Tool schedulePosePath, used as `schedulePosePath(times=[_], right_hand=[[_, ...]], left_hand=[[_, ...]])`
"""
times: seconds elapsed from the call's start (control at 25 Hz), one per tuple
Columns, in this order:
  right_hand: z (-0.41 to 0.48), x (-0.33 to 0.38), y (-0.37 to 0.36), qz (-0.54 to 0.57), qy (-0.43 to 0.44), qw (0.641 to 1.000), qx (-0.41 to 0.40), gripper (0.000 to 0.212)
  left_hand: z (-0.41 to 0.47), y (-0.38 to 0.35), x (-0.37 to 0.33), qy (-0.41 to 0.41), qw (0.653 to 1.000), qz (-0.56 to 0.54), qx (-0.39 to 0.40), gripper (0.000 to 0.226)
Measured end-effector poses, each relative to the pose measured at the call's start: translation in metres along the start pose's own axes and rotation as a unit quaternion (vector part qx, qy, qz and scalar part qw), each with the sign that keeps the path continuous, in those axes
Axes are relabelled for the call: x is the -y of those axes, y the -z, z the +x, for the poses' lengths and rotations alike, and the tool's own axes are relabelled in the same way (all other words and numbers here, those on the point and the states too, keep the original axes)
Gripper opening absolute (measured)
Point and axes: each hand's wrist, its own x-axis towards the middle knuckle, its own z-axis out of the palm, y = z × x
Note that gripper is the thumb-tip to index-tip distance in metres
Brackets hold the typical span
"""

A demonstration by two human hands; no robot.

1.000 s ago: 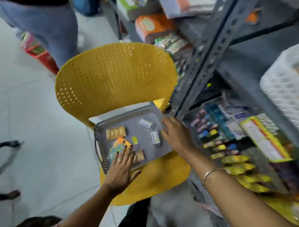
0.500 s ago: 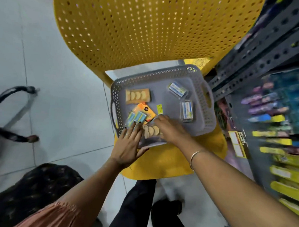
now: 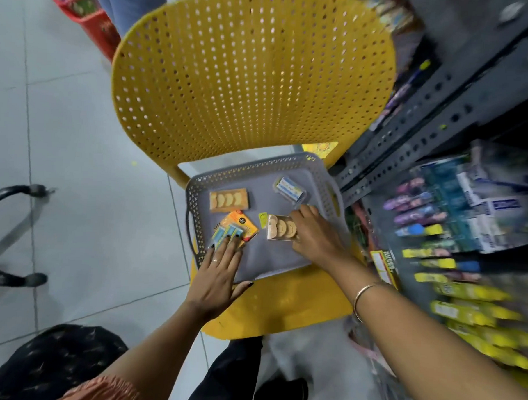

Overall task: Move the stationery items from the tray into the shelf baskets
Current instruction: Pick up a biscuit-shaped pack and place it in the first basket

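A grey perforated tray (image 3: 319,175) rests on the seat of a yellow chair (image 3: 250,78). In it lie a tan card pack with round pieces (image 3: 229,199), an orange pack with blue items (image 3: 236,229), a small yellow piece (image 3: 262,220) and a blue-and-white pack (image 3: 290,187). My right hand (image 3: 314,235) grips a second tan card pack (image 3: 281,227) at its right edge, in the tray's middle. My left hand (image 3: 218,276) lies flat with fingers spread on the tray's near left corner, its fingertips touching the orange pack.
A grey metal shelf rack (image 3: 435,116) stands to the right, with blurred pens and yellow packs (image 3: 470,302) on its low shelf. A red basket (image 3: 92,17) and another person's legs are behind the chair. A black chair base (image 3: 10,234) is at left.
My right hand has taken hold of the near tan card pack and moved it right and farther into the tray's middle. The left hand has stayed on the tray's corner.
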Motion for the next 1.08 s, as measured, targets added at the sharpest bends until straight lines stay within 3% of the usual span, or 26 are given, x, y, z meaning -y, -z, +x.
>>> schedulePosePath(times=[0.32,0.44,0.64,0.72,0.8,0.88,0.96,1.08], right_hand=[[-0.050,-0.001,0.171,0.069,-0.068,0.988,-0.118,0.046],[-0.080,0.006,0.247,0.090,-0.093,0.974,-0.184,0.072],[-0.145,0.000,0.358,0.100,-0.129,0.938,-0.306,0.058],[-0.174,-0.011,0.384,0.092,-0.156,0.932,-0.314,0.047],[-0.203,-0.030,0.398,0.074,-0.186,0.925,-0.323,0.059],[-0.227,-0.053,0.398,0.069,-0.232,0.917,-0.317,0.048],[-0.249,-0.074,0.389,0.071,-0.282,0.911,-0.293,0.036],[-0.276,-0.095,0.364,0.089,-0.335,0.909,-0.233,0.044]], left_hand=[[0.072,0.133,-0.040,-0.103,0.990,0.026,-0.097,0.083],[0.107,0.187,-0.075,-0.169,0.973,0.027,-0.157,0.080],[0.164,0.272,-0.172,-0.287,0.931,0.035,-0.222,0.079],[0.180,0.290,-0.206,-0.328,0.914,0.044,-0.233,0.075],[0.193,0.301,-0.231,-0.353,0.906,0.048,-0.230,0.075],[0.202,0.305,-0.246,-0.374,0.899,0.046,-0.225,0.082],[0.209,0.304,-0.256,-0.403,0.889,0.052,-0.213,0.083],[0.216,0.301,-0.269,-0.410,0.885,0.057,-0.212,0.085]])
